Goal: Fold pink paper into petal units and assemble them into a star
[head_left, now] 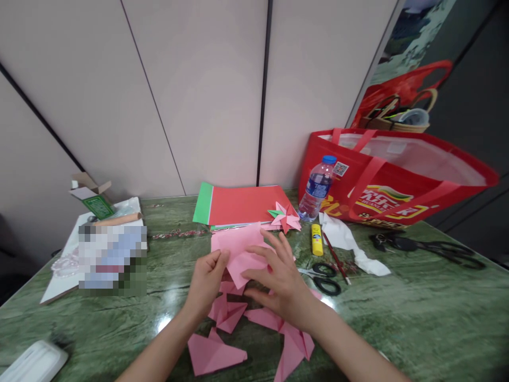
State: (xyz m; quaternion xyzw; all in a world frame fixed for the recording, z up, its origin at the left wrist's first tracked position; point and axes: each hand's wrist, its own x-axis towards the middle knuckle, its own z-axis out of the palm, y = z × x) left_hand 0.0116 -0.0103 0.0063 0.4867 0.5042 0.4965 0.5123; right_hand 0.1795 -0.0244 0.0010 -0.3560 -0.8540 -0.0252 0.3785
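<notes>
A sheet of pink paper [242, 260] is held up above the table by my left hand [209, 276], whose thumb and fingers pinch its left edge. My right hand [284, 276] is at the sheet's right side with its fingers spread apart; some fingertips overlap the paper, and I cannot tell how firmly they touch it. Below both hands lie several folded pink paper pieces, among them a pointed one [212, 353] at the front left and a long one [292, 350] under my right forearm. More pink sheets are partly hidden behind the held paper.
Red paper [246, 204] lies at the back beside a pink-and-green paper star [285, 216]. To the right are a water bottle [317, 188], a yellow glue stick [316, 240], scissors [324, 278], a pencil [336, 257], tissue [344, 236] and a red bag [382, 180]. A small box [93, 199] stands left.
</notes>
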